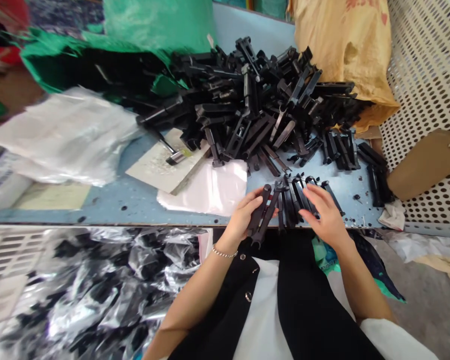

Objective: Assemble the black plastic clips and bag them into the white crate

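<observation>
My left hand [243, 212], with a beaded bracelet at the wrist, is wrapped round a couple of long black parts [261, 217] with forked ends. They are tilted over the front edge of the table. Just to the right lies a row of similar black parts [292, 200], side by side on the table. My right hand [324, 210] is at the right end of this row, fingers spread, with nothing visible in its grasp. Whether its fingertips touch the row I cannot tell. Behind rises a large heap of the black parts [247, 105].
A hammer [176, 157] rests on a pale slab [153, 170]. Transparent plastic bags [217, 190] lie on the blue table [135, 207]. A green sack [157, 25] and a yellow sack [341, 45] stand behind. Bagged parts [116, 295] fill the space below left; a perforated crate [427, 65] stands right.
</observation>
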`<act>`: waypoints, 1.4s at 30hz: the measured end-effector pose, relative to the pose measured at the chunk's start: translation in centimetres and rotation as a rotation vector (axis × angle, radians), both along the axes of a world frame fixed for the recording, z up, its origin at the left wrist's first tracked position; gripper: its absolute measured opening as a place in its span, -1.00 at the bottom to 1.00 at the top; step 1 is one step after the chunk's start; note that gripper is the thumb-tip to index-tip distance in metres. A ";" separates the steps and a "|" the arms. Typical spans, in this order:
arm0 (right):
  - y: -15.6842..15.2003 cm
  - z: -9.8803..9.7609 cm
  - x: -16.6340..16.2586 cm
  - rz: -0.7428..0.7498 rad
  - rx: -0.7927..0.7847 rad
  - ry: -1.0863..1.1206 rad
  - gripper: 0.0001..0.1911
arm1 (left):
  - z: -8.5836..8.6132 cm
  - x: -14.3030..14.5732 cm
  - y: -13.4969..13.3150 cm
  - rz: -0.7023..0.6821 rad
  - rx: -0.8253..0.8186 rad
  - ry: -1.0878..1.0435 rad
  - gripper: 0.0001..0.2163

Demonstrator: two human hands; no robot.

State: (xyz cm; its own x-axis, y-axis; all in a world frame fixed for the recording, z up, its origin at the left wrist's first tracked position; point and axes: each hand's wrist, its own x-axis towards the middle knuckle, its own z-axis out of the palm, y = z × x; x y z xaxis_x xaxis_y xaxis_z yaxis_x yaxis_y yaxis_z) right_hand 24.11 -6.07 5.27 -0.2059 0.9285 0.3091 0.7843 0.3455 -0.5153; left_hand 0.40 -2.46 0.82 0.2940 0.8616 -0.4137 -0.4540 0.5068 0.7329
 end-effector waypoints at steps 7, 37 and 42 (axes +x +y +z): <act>1.1 3.2 -5.7 0.420 -0.086 -0.057 -0.44 | 3.5 -3.3 -2.0 -0.241 0.142 0.035 -0.56; 11.0 -2.2 -16.6 -0.033 -0.909 1.405 -0.55 | -0.6 -10.8 3.9 0.104 0.733 1.160 -0.92; 7.3 -1.3 -13.2 0.052 -1.019 1.346 -0.60 | -0.6 -11.6 3.1 -0.047 0.938 1.408 -0.65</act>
